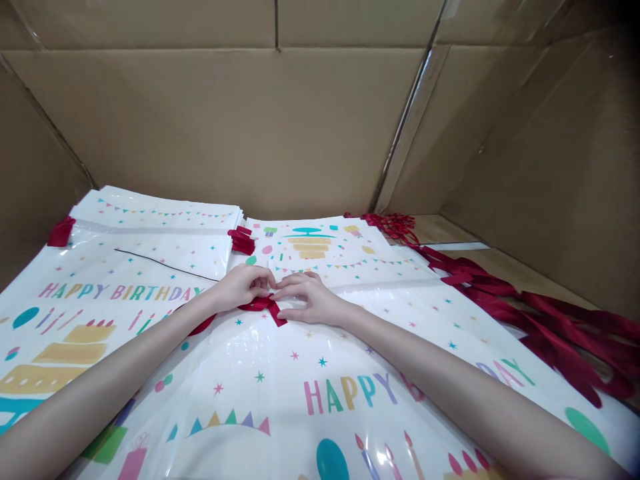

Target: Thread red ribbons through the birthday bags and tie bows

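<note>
My left hand (246,283) is closed, its fingertips pinched on a red ribbon (258,305). Close beside it, my right hand (315,301) has bent fingers and thumb around the same ribbon, whose short end hangs under the fingertips. Part of the ribbon is hidden behind the fingers. Both hands rest over a glossy white birthday bag (280,373) lying flat, printed with stars, bunting, candles and "HAPPY BIRTHDAY" lettering. A red loop (204,325) shows below my left wrist.
On the left lies a stack of similar printed bags (150,240) with red ribbon tabs (242,241) at its edge and a thin black cord (160,263) on top. Long loose red ribbons (545,320) spread at the right. Cardboard walls (240,127) stand behind and at the sides.
</note>
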